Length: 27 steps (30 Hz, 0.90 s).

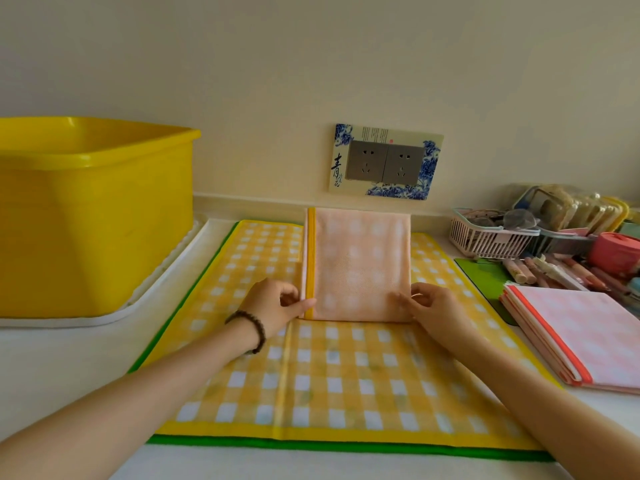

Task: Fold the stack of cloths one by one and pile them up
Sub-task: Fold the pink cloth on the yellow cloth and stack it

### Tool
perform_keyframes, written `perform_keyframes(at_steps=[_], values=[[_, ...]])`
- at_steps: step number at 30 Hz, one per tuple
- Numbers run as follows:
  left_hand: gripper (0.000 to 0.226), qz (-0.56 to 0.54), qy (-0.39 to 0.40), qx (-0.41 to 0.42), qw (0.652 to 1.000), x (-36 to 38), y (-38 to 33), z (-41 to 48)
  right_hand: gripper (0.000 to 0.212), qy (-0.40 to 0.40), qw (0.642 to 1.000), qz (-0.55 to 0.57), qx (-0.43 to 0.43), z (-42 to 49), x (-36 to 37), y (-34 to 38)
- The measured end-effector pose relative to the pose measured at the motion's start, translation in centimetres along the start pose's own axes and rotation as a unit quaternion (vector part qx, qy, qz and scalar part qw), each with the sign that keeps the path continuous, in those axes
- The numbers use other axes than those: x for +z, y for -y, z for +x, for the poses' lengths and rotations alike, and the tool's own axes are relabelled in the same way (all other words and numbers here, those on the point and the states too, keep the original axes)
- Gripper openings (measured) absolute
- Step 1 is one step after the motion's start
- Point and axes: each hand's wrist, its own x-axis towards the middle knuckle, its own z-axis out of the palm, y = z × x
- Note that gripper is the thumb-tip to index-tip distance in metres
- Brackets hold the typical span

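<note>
A folded peach check cloth [356,265] with an orange-yellow hem lies on the far middle of the spread cloths. My left hand [273,306] pinches its near left corner at the hem. My right hand [433,310] pinches its near right corner. Under it lies a flat yellow check cloth [329,375], and a green edge [346,446] of another cloth shows beneath. At the right sits a pile of folded pink check cloths [588,341] with an orange-red hem.
A big yellow tub [93,209] stands in a white tray [114,315] at the left. At the back right are a pink basket [491,237], pens [554,271] and small containers. A wall socket [384,162] is behind the cloth.
</note>
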Motion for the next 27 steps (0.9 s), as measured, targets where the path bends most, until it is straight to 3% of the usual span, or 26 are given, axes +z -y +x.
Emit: perform_keyframes(at_steps=[5,8,11,14,21,23,27], values=[[0.027,0.049,0.045,-0.079,0.995,-0.3,-0.4,1.6,0.020,0.002,0.998,-0.042,0.042,1.1,0.3,0.5],[0.039,0.114,0.104,-0.130,0.979,-1.0,-1.3,3.4,0.024,0.023,0.994,-0.082,0.066,1.7,0.3,0.8],[0.059,0.141,0.093,-0.091,0.981,0.0,-2.5,5.2,0.029,0.035,0.991,-0.096,0.088,2.1,0.3,1.2],[0.052,0.180,0.100,-0.035,0.978,1.7,-3.5,6.8,0.032,0.040,0.989,-0.103,0.103,2.3,0.3,1.3],[0.051,0.252,0.150,-0.069,0.953,4.9,-1.2,7.5,0.036,0.043,0.988,-0.058,0.138,2.6,0.5,1.3],[0.053,0.276,0.153,-0.071,0.946,5.1,-1.0,7.4,0.041,0.023,0.991,-0.062,0.115,2.7,0.5,1.7],[0.053,0.291,0.155,-0.074,0.941,5.3,-1.0,7.5,0.045,-0.047,0.966,-0.247,-0.061,3.6,2.3,3.7]])
